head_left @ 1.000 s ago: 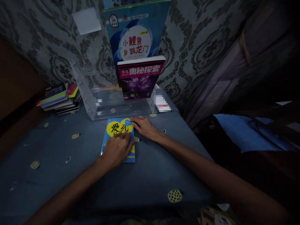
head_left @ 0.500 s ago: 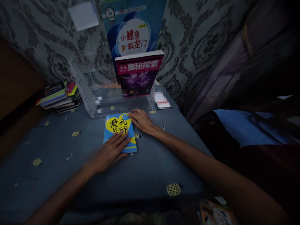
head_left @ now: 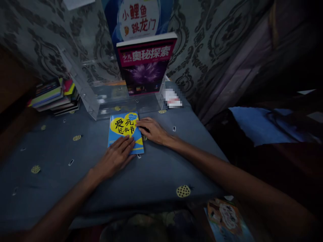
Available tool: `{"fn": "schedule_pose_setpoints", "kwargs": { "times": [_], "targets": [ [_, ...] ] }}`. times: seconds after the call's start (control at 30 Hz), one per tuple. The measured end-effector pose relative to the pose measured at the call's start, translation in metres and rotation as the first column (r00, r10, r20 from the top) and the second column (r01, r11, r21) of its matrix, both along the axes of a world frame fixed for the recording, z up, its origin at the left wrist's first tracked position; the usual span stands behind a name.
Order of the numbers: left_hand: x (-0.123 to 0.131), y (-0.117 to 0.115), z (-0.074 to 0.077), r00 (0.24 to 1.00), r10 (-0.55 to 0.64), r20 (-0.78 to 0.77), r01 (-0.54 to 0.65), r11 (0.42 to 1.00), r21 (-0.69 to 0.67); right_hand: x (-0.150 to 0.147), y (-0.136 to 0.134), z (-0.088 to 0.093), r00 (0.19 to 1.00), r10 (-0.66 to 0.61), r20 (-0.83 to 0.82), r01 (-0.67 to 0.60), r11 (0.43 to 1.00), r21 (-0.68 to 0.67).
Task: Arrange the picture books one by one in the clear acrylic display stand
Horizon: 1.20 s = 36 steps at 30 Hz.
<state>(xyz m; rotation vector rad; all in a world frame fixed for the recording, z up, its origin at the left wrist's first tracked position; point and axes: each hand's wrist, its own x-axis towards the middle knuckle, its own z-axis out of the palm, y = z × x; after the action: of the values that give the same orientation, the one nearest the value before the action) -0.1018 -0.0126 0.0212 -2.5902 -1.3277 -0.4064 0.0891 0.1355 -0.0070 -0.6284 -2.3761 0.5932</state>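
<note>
A small blue book point(head_left: 113, 139) with a yellow heart and black Chinese characters on its cover lies closed on the cloth-covered table. My left hand point(head_left: 117, 153) rests palm down across its lower part, fingers stretched out and hiding some of the cover. At the book's right edge is my right hand point(head_left: 152, 131), its fingertips touching the cover's border. Its fingers are extended and slightly bent, not wrapped round the book. Just behind the book stands a clear acrylic book rack point(head_left: 91, 104).
The rack holds a magenta-and-purple book point(head_left: 145, 72) in front of a taller blue book point(head_left: 140, 20). A stack of books point(head_left: 57, 95) sits at the left. Right of the rack lies a blurred white item point(head_left: 173, 98). Another book point(head_left: 227, 218) is below the table's front edge point(head_left: 151, 210).
The view has tilted down a little, so everything sits higher. My right hand has slid from the book's top right corner down along its right edge. My left hand stays on the cover.
</note>
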Motion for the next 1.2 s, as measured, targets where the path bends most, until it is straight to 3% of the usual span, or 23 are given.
{"fn": "schedule_pose_setpoints", "kwargs": {
  "times": [0.1, 0.3, 0.7, 1.0, 1.2],
  "targets": [
    [0.002, 0.000, 0.001, 1.000, -0.027, 0.008, 0.027, 0.998, 0.064, 0.009, -0.015, 0.002, 0.999, 0.026, -0.028, -0.028, 0.999, -0.045],
    [0.001, 0.002, 0.004, 0.998, -0.048, 0.037, 0.046, 0.998, 0.048, 0.021, -0.035, 0.011, 0.995, 0.055, -0.084, -0.065, 0.990, -0.129],
    [0.001, 0.003, 0.008, 0.998, -0.037, 0.055, 0.036, 0.999, 0.023, 0.024, -0.045, 0.023, 0.996, 0.036, -0.081, -0.054, 0.969, -0.242],
    [0.003, 0.002, 0.010, 0.998, -0.057, 0.025, 0.055, 0.996, 0.072, 0.026, -0.047, 0.020, 0.999, 0.008, 0.033, -0.001, 0.977, -0.213],
    [0.001, -0.001, 0.010, 0.999, -0.023, 0.029, 0.023, 1.000, 0.004, 0.029, -0.046, 0.019, 0.988, 0.067, 0.139, -0.047, 0.989, -0.139]
  ]
}}
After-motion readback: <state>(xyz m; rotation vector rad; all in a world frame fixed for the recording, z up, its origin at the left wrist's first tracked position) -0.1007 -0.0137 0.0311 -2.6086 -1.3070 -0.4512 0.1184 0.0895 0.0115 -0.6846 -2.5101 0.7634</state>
